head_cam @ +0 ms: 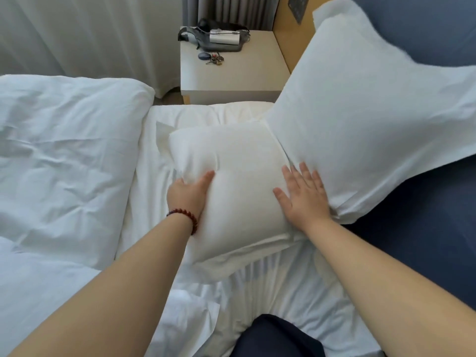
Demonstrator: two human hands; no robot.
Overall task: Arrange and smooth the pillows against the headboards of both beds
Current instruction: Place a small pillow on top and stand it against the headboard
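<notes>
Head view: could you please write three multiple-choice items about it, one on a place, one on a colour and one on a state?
1. Where do the keys lie? A on the nightstand B on the floor C on a chair
2. What colour is the headboard? A red B blue C green
3. How is the right hand? A in a fist B holding a cup C flat on the lying pillow
Answers: 1 A, beside the bag; 2 B, blue padding; 3 C, straight spread fingers.
</notes>
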